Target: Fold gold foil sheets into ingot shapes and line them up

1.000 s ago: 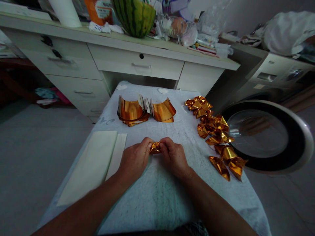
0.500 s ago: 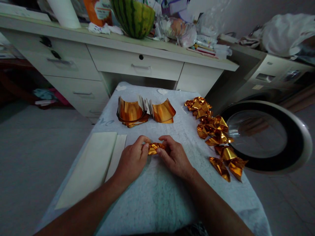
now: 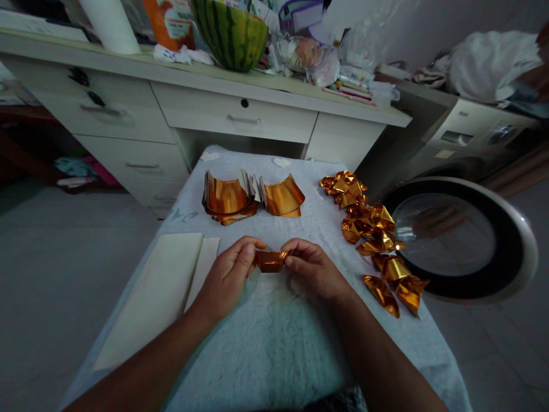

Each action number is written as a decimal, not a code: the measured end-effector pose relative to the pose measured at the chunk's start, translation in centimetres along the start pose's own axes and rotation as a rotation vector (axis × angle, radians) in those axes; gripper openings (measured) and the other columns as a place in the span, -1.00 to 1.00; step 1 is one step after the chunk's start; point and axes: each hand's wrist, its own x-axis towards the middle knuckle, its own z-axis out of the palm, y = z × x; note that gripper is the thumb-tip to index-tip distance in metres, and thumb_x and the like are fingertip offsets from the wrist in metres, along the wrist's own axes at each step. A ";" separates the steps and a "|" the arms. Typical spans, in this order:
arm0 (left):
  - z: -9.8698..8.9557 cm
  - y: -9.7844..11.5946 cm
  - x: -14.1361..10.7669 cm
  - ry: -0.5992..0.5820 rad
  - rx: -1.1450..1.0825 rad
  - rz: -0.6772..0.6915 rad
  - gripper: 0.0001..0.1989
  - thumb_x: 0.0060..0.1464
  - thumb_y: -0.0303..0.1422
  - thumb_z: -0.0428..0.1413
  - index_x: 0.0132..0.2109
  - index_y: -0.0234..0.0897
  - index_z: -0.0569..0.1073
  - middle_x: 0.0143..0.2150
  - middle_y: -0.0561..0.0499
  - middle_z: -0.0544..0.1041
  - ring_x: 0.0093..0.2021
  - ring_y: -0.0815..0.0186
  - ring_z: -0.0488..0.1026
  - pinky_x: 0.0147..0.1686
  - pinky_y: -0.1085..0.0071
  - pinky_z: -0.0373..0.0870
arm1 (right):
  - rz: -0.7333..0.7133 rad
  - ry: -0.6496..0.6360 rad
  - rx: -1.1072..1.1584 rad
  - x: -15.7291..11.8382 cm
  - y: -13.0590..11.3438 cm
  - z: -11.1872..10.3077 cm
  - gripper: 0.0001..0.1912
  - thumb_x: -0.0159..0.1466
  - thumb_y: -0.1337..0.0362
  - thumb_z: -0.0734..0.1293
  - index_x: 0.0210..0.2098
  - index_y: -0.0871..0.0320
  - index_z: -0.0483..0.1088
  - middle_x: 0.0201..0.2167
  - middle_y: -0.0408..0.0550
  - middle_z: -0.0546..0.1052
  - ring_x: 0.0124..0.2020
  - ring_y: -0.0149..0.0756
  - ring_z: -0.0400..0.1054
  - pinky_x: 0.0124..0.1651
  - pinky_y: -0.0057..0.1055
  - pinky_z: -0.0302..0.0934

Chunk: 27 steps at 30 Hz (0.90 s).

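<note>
A small folded piece of gold foil paper (image 3: pixel 270 261) is stretched between my two hands over the cloth-covered table (image 3: pixel 274 343). My left hand (image 3: pixel 231 272) pinches its left end, and my right hand (image 3: pixel 311 268) pinches the right end. Beyond them stand two curved stacks of gold foil sheets, the left stack (image 3: pixel 225 196) and the right stack (image 3: pixel 283 196). Several folded gold foil pieces (image 3: pixel 364 220) lie in a heap along the table's right side. Pale folded paper (image 3: pixel 150 297) lies flat to the left of my left forearm.
A white desk with drawers (image 3: pixel 240 111) stands behind the table. On it are a cut watermelon (image 3: pixel 231 34), a paper roll (image 3: pixel 109 26), an orange packet (image 3: pixel 169 23) and plastic bags. The open round door (image 3: pixel 525 234) of a washing machine (image 3: pixel 467 129) adjoins the table's right edge.
The foil piece between my fingers has turned from a crumpled-looking roll to a flatter-faced, boat-like shape. My fingers have shifted to its upper ends. The view has tilted slightly.
</note>
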 end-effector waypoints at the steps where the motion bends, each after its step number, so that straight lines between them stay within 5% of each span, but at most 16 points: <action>1: -0.1 0.1 0.0 -0.016 -0.029 0.020 -0.67 0.30 -0.09 -0.09 -0.12 -0.22 0.42 -0.51 0.14 0.23 -0.47 0.35 0.20 -0.45 0.40 0.11 | 0.033 0.001 0.056 0.0 0.0 -0.1 -0.81 0.22 0.17 0.43 -0.26 0.14 0.45 -0.47 -0.20 0.40 -0.47 -0.46 0.24 -0.38 -0.50 0.12; 7: -0.4 -0.3 0.2 -0.108 -0.251 0.034 -0.82 0.26 -0.20 0.06 -0.15 -0.20 0.43 -0.41 0.12 0.33 -0.37 0.37 0.23 -0.33 0.43 0.14 | 0.134 0.033 0.313 0.1 0.4 -0.6 -0.70 0.11 0.10 0.53 -0.31 0.16 0.47 -0.51 -0.20 0.46 -0.50 -0.49 0.29 -0.40 -0.54 0.16; 15: 0.1 -0.6 0.5 -0.116 -0.532 -0.079 -0.85 0.15 -0.27 0.18 -0.24 -0.25 0.44 -0.41 0.11 0.42 -0.38 0.41 0.34 -0.30 0.47 0.23 | 0.097 0.014 0.311 0.3 0.9 -0.7 -0.71 0.10 0.13 0.54 -0.29 0.13 0.48 -0.43 -0.19 0.46 -0.47 -0.49 0.25 -0.41 -0.55 0.16; 27: 0.1 -1.3 0.5 -0.183 -0.569 -0.189 -0.82 0.10 -0.27 0.23 -0.24 -0.25 0.42 -0.38 0.09 0.49 -0.37 0.40 0.44 -0.30 0.46 0.35 | 0.104 -0.028 0.351 0.5 1.1 -1.1 -0.67 0.05 0.17 0.57 -0.31 0.15 0.44 -0.45 -0.20 0.46 -0.50 -0.51 0.26 -0.44 -0.57 0.14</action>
